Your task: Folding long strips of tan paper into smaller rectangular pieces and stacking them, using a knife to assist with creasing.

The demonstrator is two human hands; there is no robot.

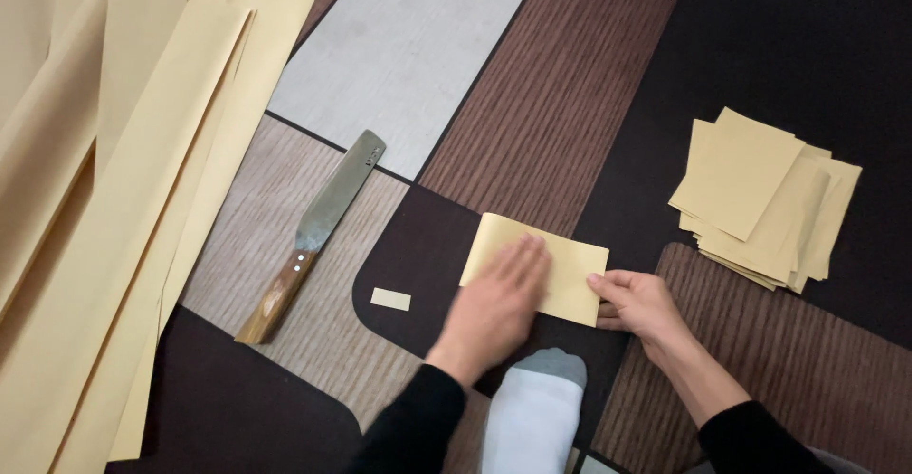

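A folded piece of tan paper (570,265) lies on the patterned floor mat in front of me. My left hand (499,298) lies flat on top of it, fingers together, pressing it down. My right hand (641,305) pinches the paper's right edge between thumb and fingers. A knife (313,235) with a wooden handle and a broad flat blade lies to the left, untouched. A small tan paper scrap (390,299) lies between the knife and my left hand.
A pile of cut tan paper pieces (765,199) sits at the right. Large tan paper sheets (114,199) spread over the left side. My foot in a white and grey sock (532,412) rests just below the hands.
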